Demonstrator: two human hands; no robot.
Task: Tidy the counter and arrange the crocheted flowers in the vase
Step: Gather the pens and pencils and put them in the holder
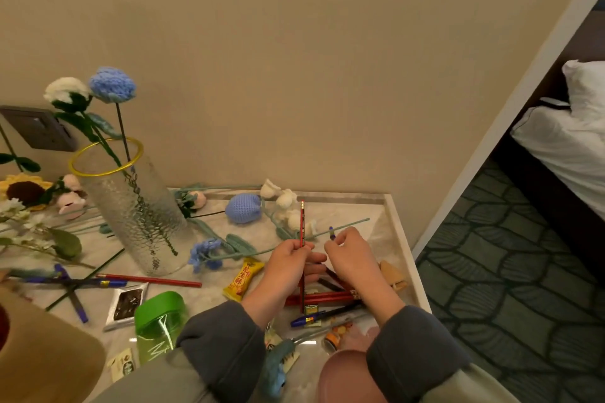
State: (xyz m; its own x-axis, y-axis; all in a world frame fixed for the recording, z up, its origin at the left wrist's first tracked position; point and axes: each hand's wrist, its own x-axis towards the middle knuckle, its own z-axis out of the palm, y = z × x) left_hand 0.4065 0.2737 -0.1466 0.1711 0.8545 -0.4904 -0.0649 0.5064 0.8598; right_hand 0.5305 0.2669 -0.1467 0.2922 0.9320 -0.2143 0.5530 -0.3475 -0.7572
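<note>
Glossy marble counter (388, 240); left hand (288, 258) pinches slim red pencil (302, 222) upright, right hand (352, 255) pinches a blue pen (331, 233).

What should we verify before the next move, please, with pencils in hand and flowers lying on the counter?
1. Grip of left hand on the upright red pencil: ok.
2. Pinch of right hand on a blue pen, mostly hidden: ok.
3. Glass vase upright, holding white flower and blue flower: ok.
4. All flowers in the vase: not ok; blue tulip lies on the counter.
5. All pencils gathered: not ok; loose pencil lies near the vase.
6. Container for pens: cannot tell.
</note>
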